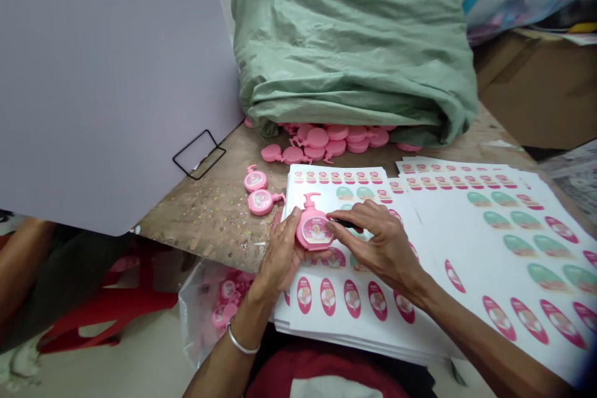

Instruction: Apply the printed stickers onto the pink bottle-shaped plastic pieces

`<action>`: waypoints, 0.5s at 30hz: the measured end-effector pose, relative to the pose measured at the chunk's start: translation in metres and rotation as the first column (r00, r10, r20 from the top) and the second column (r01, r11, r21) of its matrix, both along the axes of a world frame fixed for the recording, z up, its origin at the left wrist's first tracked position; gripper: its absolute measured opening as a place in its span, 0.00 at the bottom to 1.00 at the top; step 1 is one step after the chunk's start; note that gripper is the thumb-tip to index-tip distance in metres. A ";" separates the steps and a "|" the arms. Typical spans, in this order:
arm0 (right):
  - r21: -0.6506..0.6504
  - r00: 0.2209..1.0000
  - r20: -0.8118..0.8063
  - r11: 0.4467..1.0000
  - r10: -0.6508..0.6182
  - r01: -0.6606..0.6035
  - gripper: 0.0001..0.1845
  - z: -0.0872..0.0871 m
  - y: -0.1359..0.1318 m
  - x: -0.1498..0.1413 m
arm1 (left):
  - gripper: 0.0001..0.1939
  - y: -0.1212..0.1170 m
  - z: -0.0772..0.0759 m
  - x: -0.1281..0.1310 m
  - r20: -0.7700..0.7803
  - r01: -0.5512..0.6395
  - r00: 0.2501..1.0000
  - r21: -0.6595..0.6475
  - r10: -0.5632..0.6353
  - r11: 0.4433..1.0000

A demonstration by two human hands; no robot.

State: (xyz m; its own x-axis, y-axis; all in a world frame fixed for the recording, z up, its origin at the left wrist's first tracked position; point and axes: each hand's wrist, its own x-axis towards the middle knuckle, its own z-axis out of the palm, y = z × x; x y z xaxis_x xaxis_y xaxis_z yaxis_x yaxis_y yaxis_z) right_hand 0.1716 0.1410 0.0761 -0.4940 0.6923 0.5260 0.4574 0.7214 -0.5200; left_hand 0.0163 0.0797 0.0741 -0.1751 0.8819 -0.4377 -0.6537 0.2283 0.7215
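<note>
My left hand [283, 247] is closed around a pink toy pump bottle [308, 219], its nozzle pointing away from me. An oval label with a picture and lettering covers the bottle's front. My right hand [380, 242] pinches a slim black tool [347, 224]; its exact kind does not show. The fingertips of that hand touch the right edge of the label. Under both hands lies a stack of sticker sheets [321, 329] printed with oval, green and small red labels. Two labelled pink bottles, one upright [255, 180] and one on its side [261, 202], lie left of the stack.
A green cloth sack [354, 37] stands at the back, with several pink bottles [317, 138] spilling from it. More sticker sheets [452, 224] lie to the right. A clear bag of pink bottles [200, 317] hangs below the table edge. A grey panel [112, 74] blocks the left, with a person's arm [28, 255] beneath.
</note>
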 end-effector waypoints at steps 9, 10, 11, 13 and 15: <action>0.030 1.000 0.000 1.000 0.002 -0.002 0.06 0.000 0.001 0.000 | 0.19 0.002 -0.002 -0.001 -0.028 0.014 1.000 -0.017 -0.014 1.000; 0.033 1.000 -0.001 0.999 0.002 -0.002 0.06 0.000 0.001 -0.001 | 0.17 0.002 -0.002 -0.002 -0.028 0.035 0.999 -0.007 -0.035 0.999; 0.035 1.000 -0.001 0.999 0.001 -0.001 0.06 0.001 0.002 -0.001 | 0.16 0.002 -0.002 -0.002 -0.028 0.056 0.998 0.004 -0.056 0.998; 0.039 1.000 -0.002 0.999 0.001 -0.001 0.06 0.002 0.002 -0.001 | 0.16 0.002 -0.002 -0.002 -0.030 0.084 0.996 0.019 -0.083 0.996; 0.043 1.000 -0.005 0.999 0.004 -0.003 0.06 0.002 0.002 -0.001 | 0.15 0.003 -0.002 -0.002 -0.037 0.074 0.997 0.015 -0.074 0.997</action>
